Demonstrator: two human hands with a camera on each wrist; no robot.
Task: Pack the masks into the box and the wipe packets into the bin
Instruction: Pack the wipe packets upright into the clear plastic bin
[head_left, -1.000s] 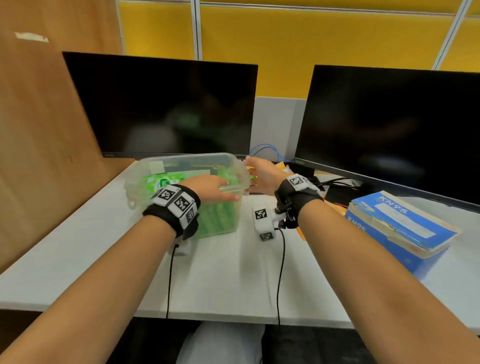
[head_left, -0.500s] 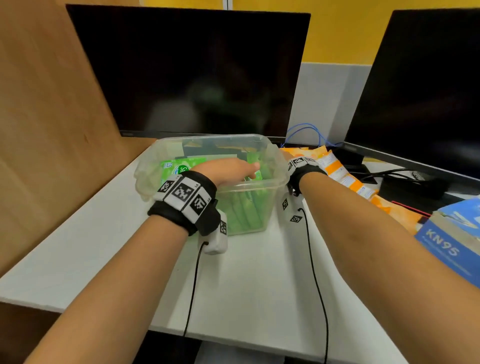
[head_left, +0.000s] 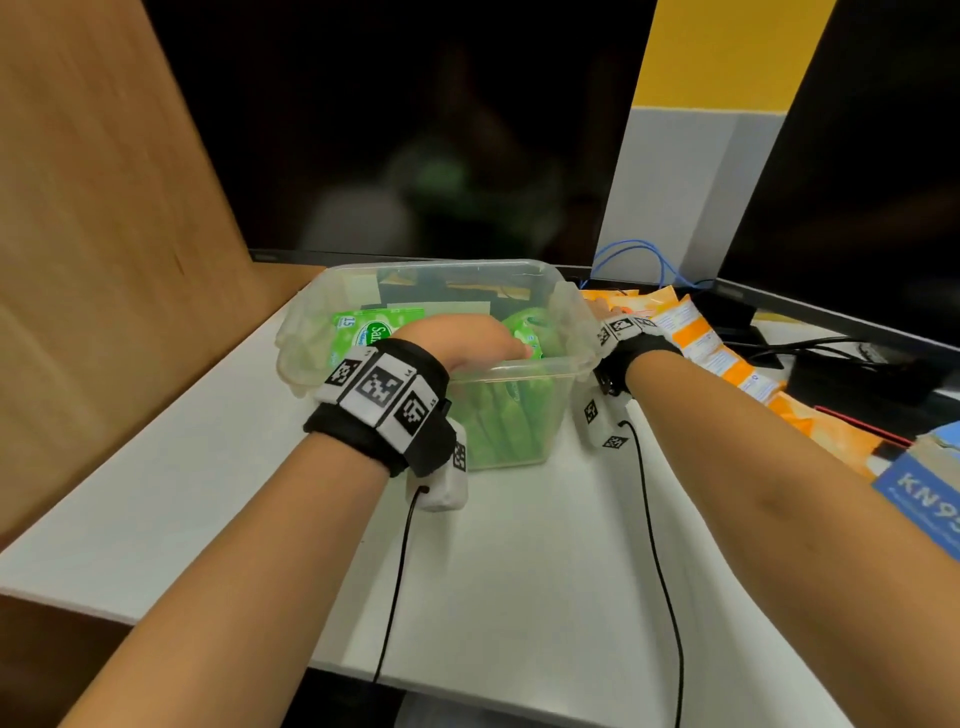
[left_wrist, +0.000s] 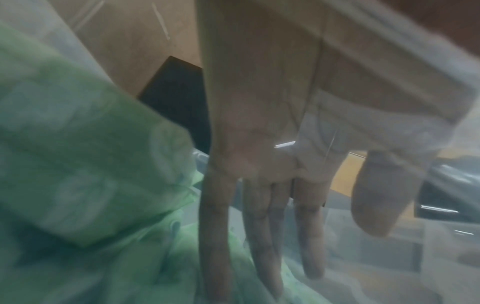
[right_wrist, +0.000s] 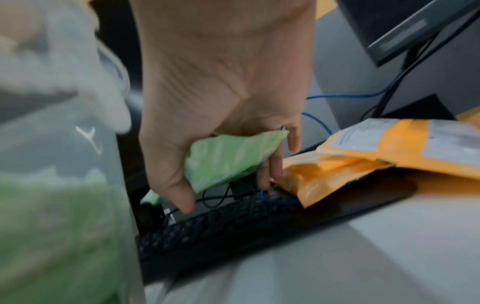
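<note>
- Wipe packets (head_left: 374, 330), green, fill the clear bin (head_left: 519, 370) on the white desk (head_left: 519, 571); some stand on edge against its near wall, one lies flat at the back.
- Left hand (head_left: 467, 340) reaches over the bin's near rim, fingers (left_wrist: 215, 236) straight and loosely spread down among the packets, holding nothing.
- Right hand (right_wrist: 221, 102) is just outside the bin's right wall, above a black keyboard (right_wrist: 221, 230), thumb and fingers pinching one green packet (right_wrist: 223, 160).
- Orange mask packets (head_left: 711, 348) lie spread right of that hand; the blue KN95 box (head_left: 919, 493) sits at the right edge, well apart from both hands.
- Against half a second ago, the left hand sits in the same place in the bin, the right hand stays hidden behind the bin's right end in the head view, and the bin has not moved.
</note>
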